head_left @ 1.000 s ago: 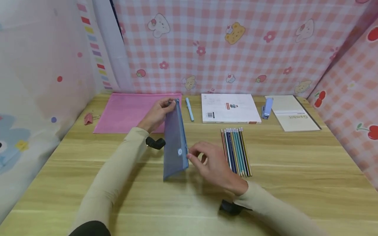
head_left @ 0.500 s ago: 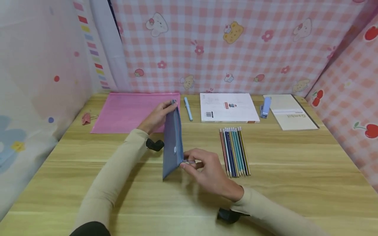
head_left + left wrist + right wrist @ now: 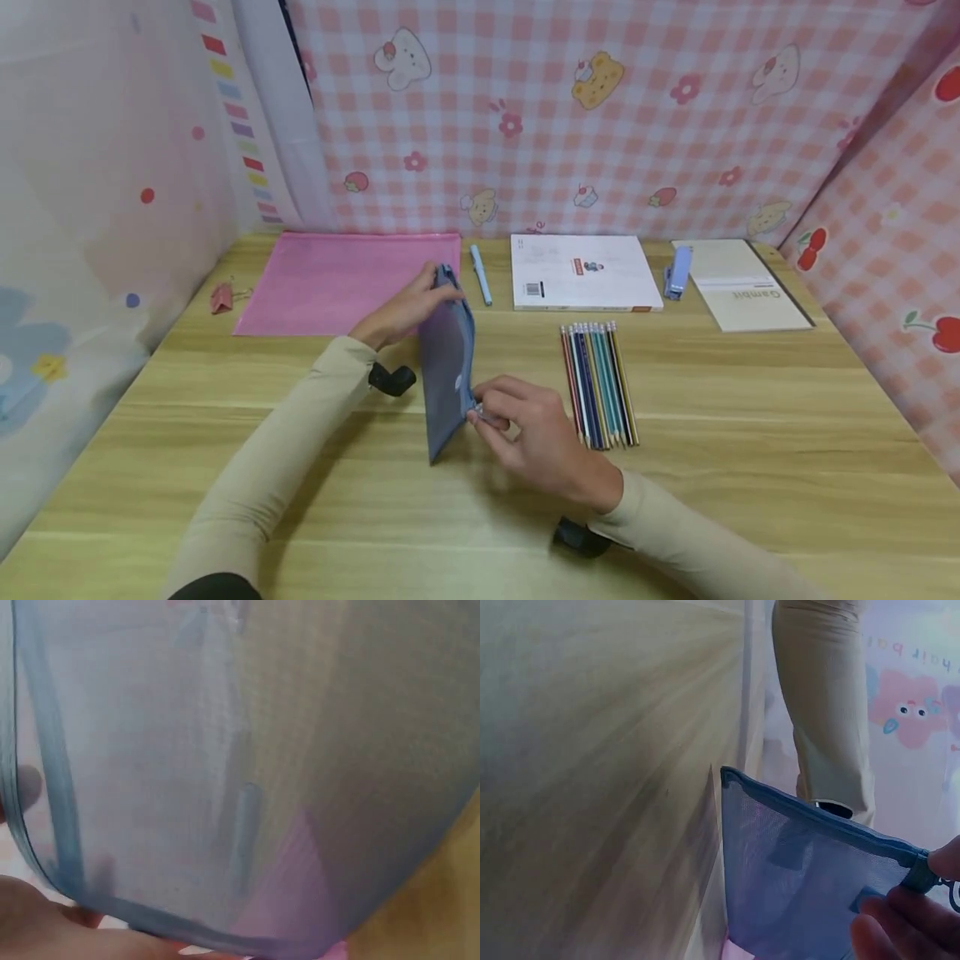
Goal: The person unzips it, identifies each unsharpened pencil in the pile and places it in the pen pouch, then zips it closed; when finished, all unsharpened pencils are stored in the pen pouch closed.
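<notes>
A blue mesh zipper pouch (image 3: 446, 375) stands on edge above the table, its zipper side uppermost. My left hand (image 3: 405, 310) grips its far upper corner, thumb on one side and fingers on the other. At the near upper corner my right hand (image 3: 536, 429) pinches the zipper pull, its ring (image 3: 954, 896) showing by the fingertips in the right wrist view. Two blue bands of the pouch stand apart near my left hand in the left wrist view. Right of my right hand lies a row of several pencils (image 3: 600, 387).
Behind the pouch lie a pink pouch (image 3: 330, 283) and a light blue pen (image 3: 482, 275). A white book (image 3: 585, 273), a lilac stapler (image 3: 678, 273) and a beige notebook (image 3: 750, 287) line the back right. A pink binder clip (image 3: 222, 297) sits far left.
My right hand has moved slightly nearer along the pouch's zipper edge to its corner. My left hand has shifted a little lower, and the zipper edge now bends.
</notes>
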Demonstrator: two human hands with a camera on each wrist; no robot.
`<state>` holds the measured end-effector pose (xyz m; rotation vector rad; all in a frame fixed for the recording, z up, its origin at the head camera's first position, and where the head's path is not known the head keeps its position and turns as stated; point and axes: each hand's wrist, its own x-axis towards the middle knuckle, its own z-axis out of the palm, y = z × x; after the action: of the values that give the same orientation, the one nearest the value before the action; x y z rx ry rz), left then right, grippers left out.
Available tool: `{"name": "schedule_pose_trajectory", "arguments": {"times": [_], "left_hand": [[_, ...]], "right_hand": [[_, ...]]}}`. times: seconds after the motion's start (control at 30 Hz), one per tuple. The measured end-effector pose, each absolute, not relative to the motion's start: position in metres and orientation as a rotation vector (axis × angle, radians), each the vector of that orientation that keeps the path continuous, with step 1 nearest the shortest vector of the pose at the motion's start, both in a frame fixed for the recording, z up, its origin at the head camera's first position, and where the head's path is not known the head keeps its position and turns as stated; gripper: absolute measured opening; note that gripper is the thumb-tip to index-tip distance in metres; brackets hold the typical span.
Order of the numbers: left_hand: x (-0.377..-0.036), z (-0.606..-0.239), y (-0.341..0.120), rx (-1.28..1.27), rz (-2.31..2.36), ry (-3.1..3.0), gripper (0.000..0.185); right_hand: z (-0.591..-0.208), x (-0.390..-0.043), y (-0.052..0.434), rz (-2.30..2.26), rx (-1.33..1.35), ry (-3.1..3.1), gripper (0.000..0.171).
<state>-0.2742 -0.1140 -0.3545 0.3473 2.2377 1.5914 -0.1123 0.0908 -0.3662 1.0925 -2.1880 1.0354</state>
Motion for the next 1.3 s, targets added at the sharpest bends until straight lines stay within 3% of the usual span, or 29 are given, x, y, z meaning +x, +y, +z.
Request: {"name": "schedule_pose_trajectory", "arguments": {"times": [0.07,0.23,0.3,0.47,0.63,0.83,1.03,1.3], "left_hand": [[-0.271,-0.350,-0.113,0.390,1.588,2.230,0.044],[-0.255,-0.335,-0.111,0.488,1.499,2.257,0.074],[-0.245,-0.329,-0.110,0.565,1.377,2.365,0.076],[-0.224,-0.320,-0.110,0.762,1.032,2.741,0.063],[-0.215,-0.324,-0.113,0.830,1.181,2.775,0.047],[-0.220,-0.338,-0.117,0.800,1.408,2.563,0.033],[-0.221,-0.349,-0.121,0.806,1.465,2.402,0.037],[-0.221,-0.357,-0.125,0.803,1.470,2.199,0.042]], "right_hand": [[-0.366,-0.112,0.090,0.997,1.110,-2.173,0.034],[-0.367,-0.115,0.090,0.976,1.098,-2.156,0.033],[-0.368,-0.117,0.091,0.976,1.071,-2.152,0.034],[-0.372,-0.123,0.094,0.993,1.013,-2.139,0.034],[-0.371,-0.121,0.104,1.229,0.980,-2.287,0.010],[-0.369,-0.128,0.132,1.737,0.732,-2.511,0.032],[-0.363,-0.171,0.171,1.114,0.686,-2.900,0.007],[-0.368,-0.208,0.192,0.740,0.714,-3.072,0.009]]}}
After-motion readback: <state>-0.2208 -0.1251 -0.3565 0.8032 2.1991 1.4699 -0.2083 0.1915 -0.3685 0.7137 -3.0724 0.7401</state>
